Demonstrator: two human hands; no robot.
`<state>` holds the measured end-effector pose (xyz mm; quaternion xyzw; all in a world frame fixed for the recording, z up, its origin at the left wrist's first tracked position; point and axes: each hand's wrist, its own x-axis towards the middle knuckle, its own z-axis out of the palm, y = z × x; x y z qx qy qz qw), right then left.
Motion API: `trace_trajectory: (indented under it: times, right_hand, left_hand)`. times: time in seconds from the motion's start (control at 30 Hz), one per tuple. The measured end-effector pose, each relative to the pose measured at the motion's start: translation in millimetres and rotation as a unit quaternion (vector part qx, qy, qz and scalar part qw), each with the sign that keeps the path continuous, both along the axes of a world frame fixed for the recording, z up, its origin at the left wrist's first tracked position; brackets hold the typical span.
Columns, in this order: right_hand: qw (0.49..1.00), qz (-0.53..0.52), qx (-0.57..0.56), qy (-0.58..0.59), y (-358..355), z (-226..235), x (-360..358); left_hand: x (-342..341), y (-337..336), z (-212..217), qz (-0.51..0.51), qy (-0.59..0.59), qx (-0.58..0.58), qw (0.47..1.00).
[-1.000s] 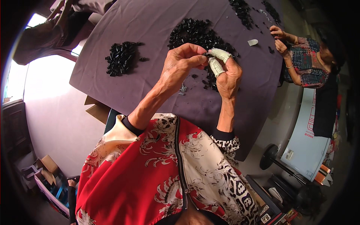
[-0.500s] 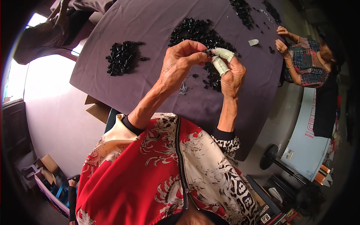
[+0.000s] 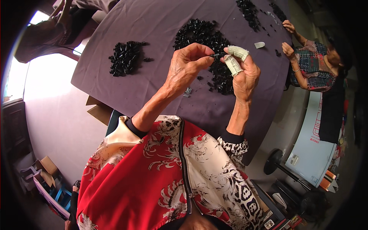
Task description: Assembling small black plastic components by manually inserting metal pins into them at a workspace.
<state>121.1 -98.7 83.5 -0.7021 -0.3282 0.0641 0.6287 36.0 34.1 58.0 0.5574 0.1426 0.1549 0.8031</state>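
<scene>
My left hand pinches a small dark ribbed piece between thumb and forefinger; it could be a spring or a small black part. Just right of it is my right hand, with white knitted covers on thumb and forefinger. Its fingertips stand a little apart, and nothing shows between them. Beneath and beyond both hands spreads a large heap of small black plastic parts. A few small silvery metal pieces lie on the cloth near my left wrist.
A second black heap lies at the left of the purple-covered table. More black parts and a loose white finger cover are at the far right. A co-worker sits at the right edge; another person is far left.
My right hand has moved to the right, away from the left fingertips, and its thumb and forefinger have parted. The left hand stays nearly in place, still pinching the small piece.
</scene>
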Motion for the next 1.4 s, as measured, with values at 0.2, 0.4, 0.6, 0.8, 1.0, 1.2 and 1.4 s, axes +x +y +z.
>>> trace_trajectory:
  times: [0.2, 0.4, 0.6, 0.8, 1.0, 1.2, 1.4]
  right_hand:
    - [0.996, -0.005, -0.033, -0.083, 4.3, 3.5, 1.5]
    - [0.985, -0.005, -0.073, -0.159, 6.7, 5.8, 2.0]
    - [0.981, -0.003, -0.081, -0.176, 7.7, 1.9, 4.9]
    - [0.975, 0.0, -0.095, -0.201, 8.2, 2.2, 4.8]
    - [0.959, 0.0, -0.112, -0.26, 10.9, 0.5, 3.4]
    - [0.963, 0.021, -0.12, -0.24, 5.0, -3.6, 10.1]
    - [0.973, 0.017, -0.148, -0.176, 5.0, -3.2, 1.0]
  left_hand:
    - [-0.7, -0.4, 1.1, 0.002, 0.0, -0.001, 1.0]
    - [-1.5, -1.4, 3.1, -0.002, 0.007, 0.004, 1.0]
    - [-0.9, -2.0, 1.6, 0.006, 0.013, 0.006, 1.0]
    - [-1.3, -2.0, 2.0, 0.006, 0.026, 0.006, 1.0]
    - [-0.5, -1.8, -1.1, 0.005, 0.026, 0.009, 1.0]
    - [0.8, 1.8, -4.5, -0.053, 0.008, -0.069, 0.996]
    - [4.2, 6.2, -18.1, -0.076, 0.043, -0.17, 0.982]
